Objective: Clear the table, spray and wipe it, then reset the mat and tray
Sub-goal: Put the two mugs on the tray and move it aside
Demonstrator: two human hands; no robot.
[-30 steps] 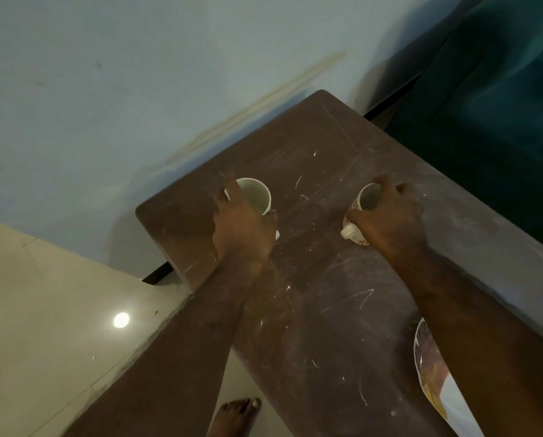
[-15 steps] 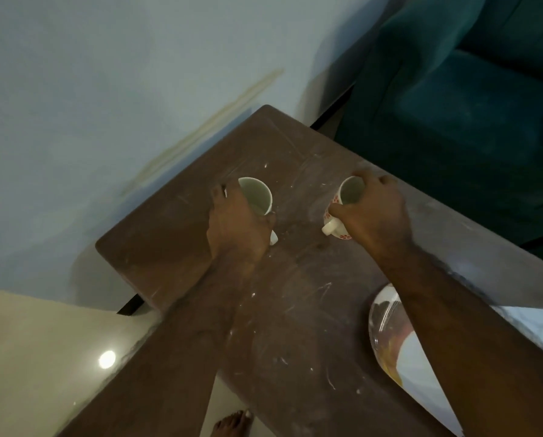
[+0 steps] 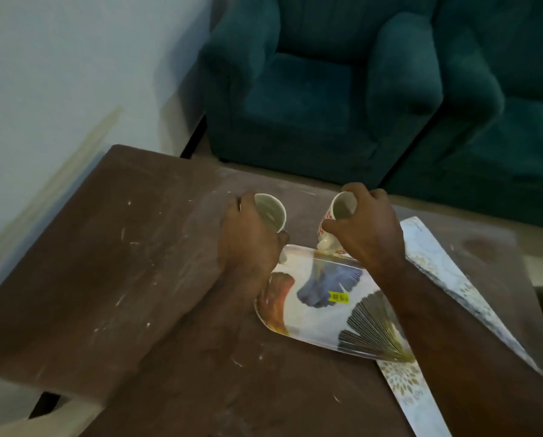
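Left hand [image 3: 248, 244]: fingers curled round the side of a plain white cup [image 3: 271, 212], mouth facing up, just beyond the tray's far left corner.
Right hand [image 3: 368, 229]: fingers clamped on a red-patterned cup [image 3: 342, 210], tilted, at the tray's far edge.
Cup contact: cannot tell whether either cup rests on anything.
Tray [image 3: 314, 323]: leaf-printed with a yellow sticker, lying across the mat.
Mat [image 3: 428, 250]: pale and patterned, set diagonally on the worktop.
Worktop [image 3: 106, 263]: brown, scuffed with white marks.
Beyond: teal armchair [image 3: 327, 89].
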